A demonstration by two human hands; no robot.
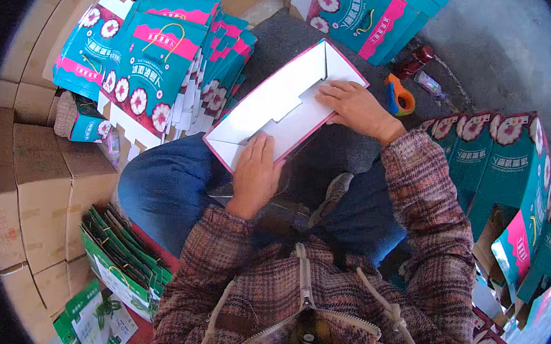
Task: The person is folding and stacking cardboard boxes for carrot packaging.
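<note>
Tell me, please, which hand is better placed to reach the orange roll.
The right hand, I'd judge: it is at the end of the white-lined box nearest the orange roll, while the left hand is toward the other end, farther away.

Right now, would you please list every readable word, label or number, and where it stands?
I won't copy wording, only locate it:
Left teal boxes: pale lettering
Top teal box: likewise
Right teal boxes: likewise
Brown carton: red marking, too faint
Green packages: too small
Held box: none visible
</note>
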